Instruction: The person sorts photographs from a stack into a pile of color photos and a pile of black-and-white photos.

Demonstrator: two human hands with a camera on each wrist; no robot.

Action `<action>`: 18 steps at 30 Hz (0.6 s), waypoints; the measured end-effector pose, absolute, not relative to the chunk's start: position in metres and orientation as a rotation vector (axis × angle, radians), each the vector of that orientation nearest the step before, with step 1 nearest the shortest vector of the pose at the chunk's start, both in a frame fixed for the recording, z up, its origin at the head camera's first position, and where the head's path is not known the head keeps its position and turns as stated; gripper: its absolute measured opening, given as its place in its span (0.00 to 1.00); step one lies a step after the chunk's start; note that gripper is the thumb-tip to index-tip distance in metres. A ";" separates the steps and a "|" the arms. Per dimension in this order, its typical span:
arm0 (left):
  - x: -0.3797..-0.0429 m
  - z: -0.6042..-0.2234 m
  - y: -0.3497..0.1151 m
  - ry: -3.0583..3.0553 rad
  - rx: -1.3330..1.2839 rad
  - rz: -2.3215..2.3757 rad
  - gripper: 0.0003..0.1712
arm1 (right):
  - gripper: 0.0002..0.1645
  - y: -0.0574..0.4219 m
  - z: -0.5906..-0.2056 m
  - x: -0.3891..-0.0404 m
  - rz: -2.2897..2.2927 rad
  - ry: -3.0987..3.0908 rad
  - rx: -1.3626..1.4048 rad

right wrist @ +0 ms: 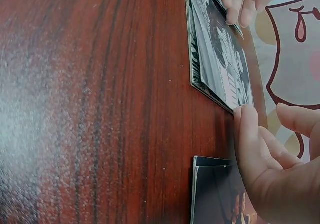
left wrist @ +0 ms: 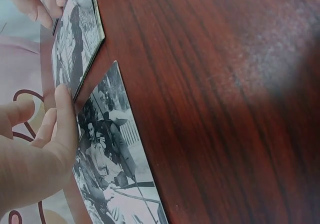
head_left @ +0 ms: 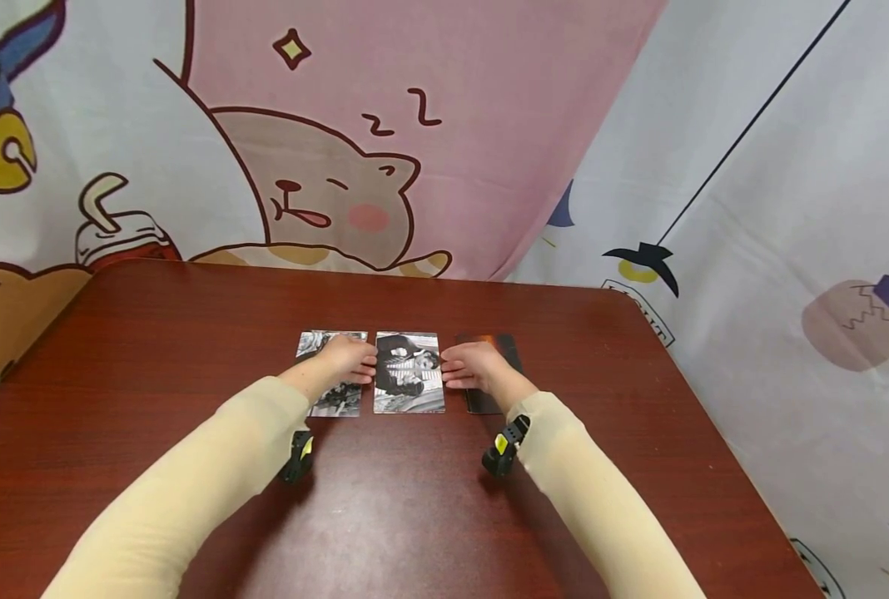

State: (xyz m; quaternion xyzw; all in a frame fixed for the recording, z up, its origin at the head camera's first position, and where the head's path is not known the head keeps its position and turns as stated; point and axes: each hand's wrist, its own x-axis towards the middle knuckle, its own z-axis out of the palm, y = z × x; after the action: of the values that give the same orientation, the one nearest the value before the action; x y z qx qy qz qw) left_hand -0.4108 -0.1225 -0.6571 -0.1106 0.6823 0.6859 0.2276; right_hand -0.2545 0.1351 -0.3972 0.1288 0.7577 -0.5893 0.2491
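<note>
Three black-and-white or dark picture cards lie in a row on the table. In the head view the middle card shows people by a slatted background; the right wrist view shows layers at its edge, like a small stack. My left hand reaches over the left card, its fingertips at the middle stack's left edge. Over the dark right card is my right hand, fingertips touching the middle stack's right edge. Both hands have loosely extended fingers, and each partly hides the card beneath it.
The reddish-brown wooden table spreads around the cards. Behind it hangs a cartoon-printed cloth, which continues down the right side. A small black camera is strapped at each wrist, such as the right wrist camera.
</note>
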 end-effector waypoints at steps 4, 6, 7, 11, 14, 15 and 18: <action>-0.375 -0.605 -0.119 1.899 -0.311 1.906 0.36 | 0.21 0.135 -0.399 -0.255 -1.579 2.078 0.350; -0.342 -0.556 -0.114 1.935 -0.306 1.883 0.34 | 0.22 0.135 -0.399 -0.255 -1.572 2.085 0.342; -0.323 -0.527 -0.110 1.960 -0.314 1.863 0.32 | 0.22 0.135 -0.400 -0.255 -1.569 2.086 0.341; -0.259 -0.432 -0.095 2.035 -0.284 1.759 0.29 | 0.21 0.134 -0.400 -0.255 -1.572 2.085 0.346; -0.234 -0.395 -0.089 2.052 -0.280 1.725 0.28 | 0.21 0.133 -0.399 -0.255 -1.573 2.087 0.350; -0.230 -0.390 -0.088 2.050 -0.280 1.724 0.27 | 0.21 0.133 -0.398 -0.256 -1.570 2.087 0.349; -0.226 -0.384 -0.087 2.046 -0.278 1.729 0.27 | 0.21 0.133 -0.397 -0.256 -1.558 2.091 0.352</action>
State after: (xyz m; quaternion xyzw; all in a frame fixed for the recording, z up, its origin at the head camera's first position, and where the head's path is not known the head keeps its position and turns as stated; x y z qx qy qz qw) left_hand -0.2262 -0.0872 -0.3844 -0.1007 0.7406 0.6260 0.2225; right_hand -0.2560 0.1332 -0.3969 0.1295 0.7690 -0.5730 0.2521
